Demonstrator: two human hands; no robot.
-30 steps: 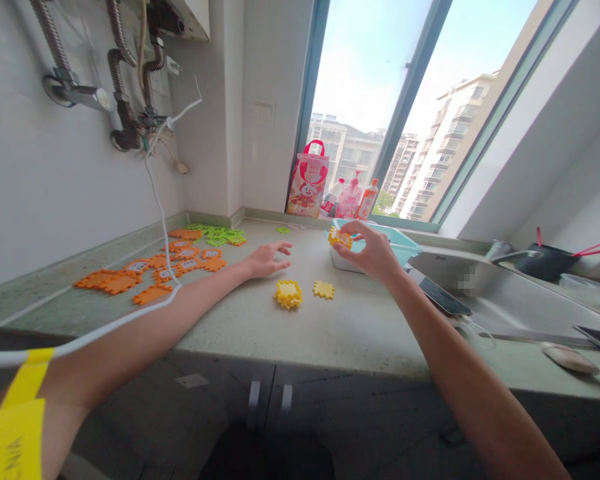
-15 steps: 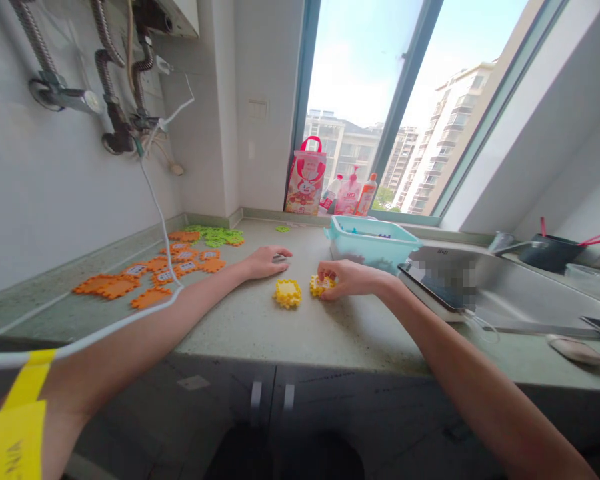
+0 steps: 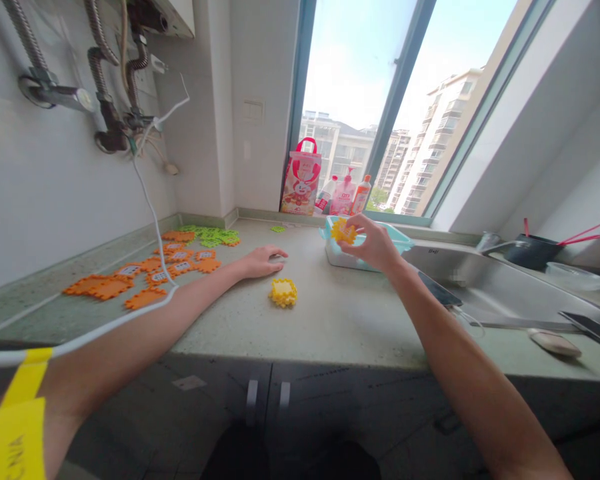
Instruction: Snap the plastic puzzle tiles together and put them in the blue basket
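Observation:
My right hand (image 3: 373,243) is raised over the near left side of the light-blue plastic basket (image 3: 350,259). Between its thumb and fingers it grips yellow notched-edge puzzle pieces (image 3: 343,231); how many I cannot tell. On the counter in front of me sits a small stack of similar yellow notched pieces (image 3: 283,293). Left of and behind that stack, my left hand (image 3: 261,262) lies on the countertop with its fingers stretched out and nothing in them. The basket's contents are mostly hidden by its wall and my right hand.
Orange notched pieces (image 3: 113,287) and green ones (image 3: 210,235) lie spread at left. A white cable (image 3: 153,207) crosses over my left arm. The steel sink (image 3: 480,293) is at right, with a phone-like device (image 3: 440,291) at its edge. Bottles and a pink bag (image 3: 301,183) stand by the window.
My right hand has lifted yellow pieces off the counter and carried them up to the basket. My left hand stays on the countertop. The view has shifted slightly.

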